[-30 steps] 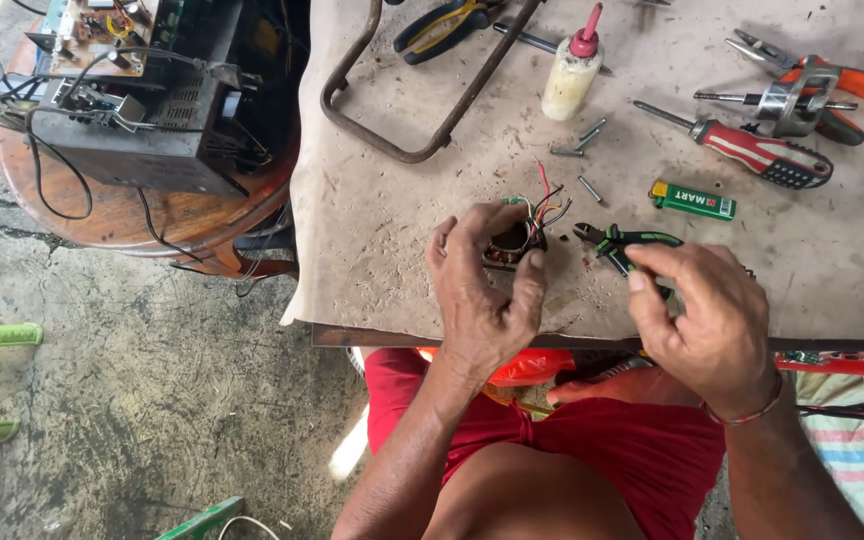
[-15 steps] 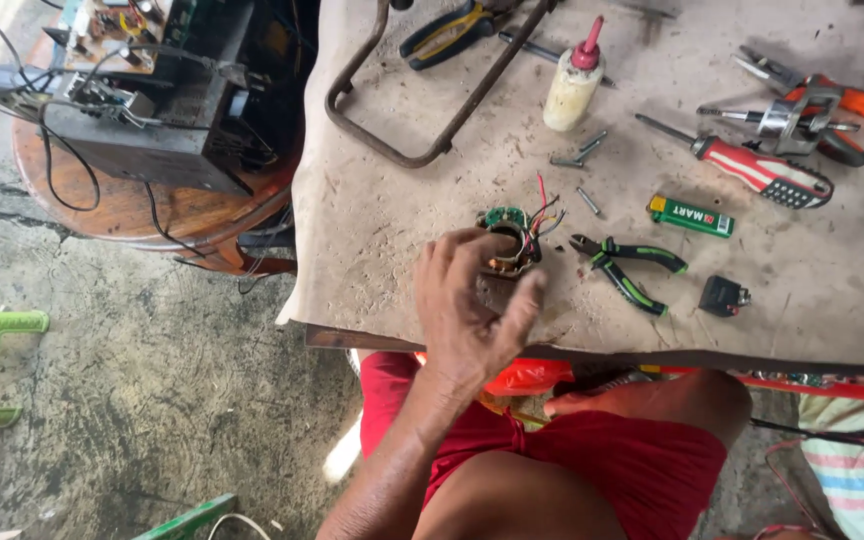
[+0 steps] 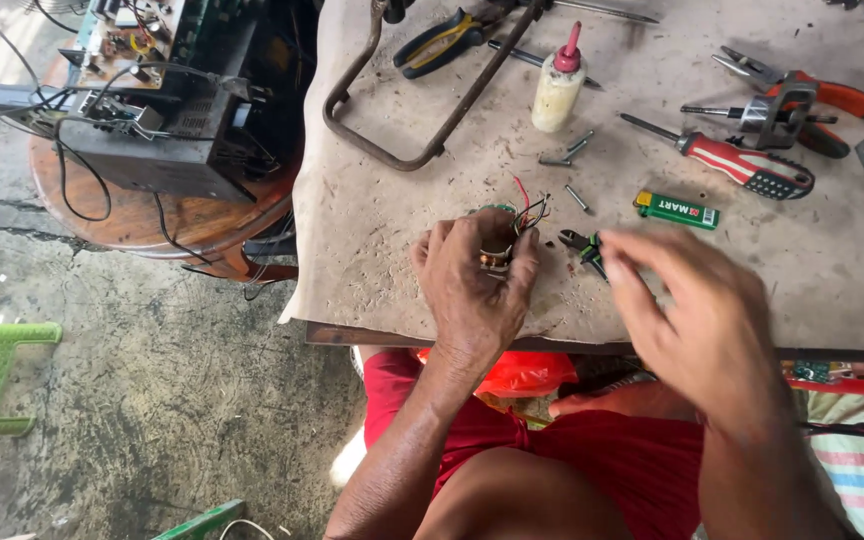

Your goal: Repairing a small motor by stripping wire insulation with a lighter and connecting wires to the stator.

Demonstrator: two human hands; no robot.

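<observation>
Left hand (image 3: 477,290) pinches a small wired coil part (image 3: 500,245) upright on the bench (image 3: 372,260), leads fanned away from the fingers for access. Right hand (image 3: 697,315) blurred, loosely open, empty as far as visible, over green-handled pliers (image 3: 584,245) just beside the part.

A small green rectangular package (image 3: 677,209), flat and oblong, lies on the worn tabletop (image 3: 402,230), set slightly askew. Its upper face carries a printed label with light lettering and a small red patch at the left end; the left end also shows a yellow edge. It lies just right of a loose screw (image 3: 576,197) and below a red-handled screwdriver (image 3: 742,165).

A pale squeeze bottle (image 3: 557,85) with a red nozzle stands upright farther back on the tabletop; no label can be made out on it.

No signs or screens are in view.
</observation>
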